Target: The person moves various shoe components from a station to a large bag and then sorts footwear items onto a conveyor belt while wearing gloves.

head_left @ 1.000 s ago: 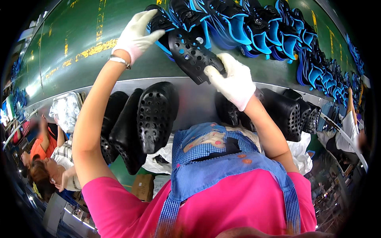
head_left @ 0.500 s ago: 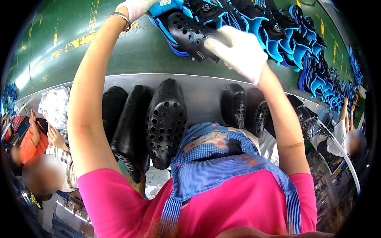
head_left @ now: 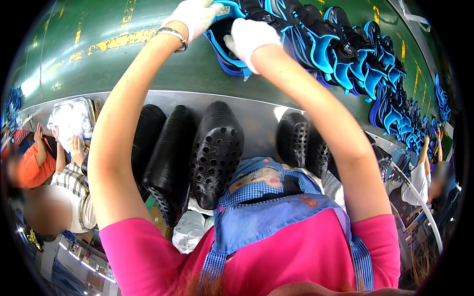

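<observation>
Both my arms reach up to the green conveyor belt (head_left: 148, 69). My left hand (head_left: 195, 15), in a white glove with a metal bracelet at the wrist, grips the rim of a blue and black shoe (head_left: 224, 52) at the near end of a row. My right hand (head_left: 249, 34), also gloved, is curled and pressed into that shoe's opening. The black perforated piece I held before is not visible apart from the shoe.
A long row of blue and black shoes (head_left: 345, 54) runs right along the belt. Black perforated pieces (head_left: 217, 153) lean in stacks against the metal ledge (head_left: 256, 113) below it. Other people sit at the left (head_left: 34, 158) and at the right (head_left: 419, 177).
My hands carried the black perforated piece up and away to the first shoe on the belt. That piece has gone out of sight at the shoe, and both hands now close on the shoe.
</observation>
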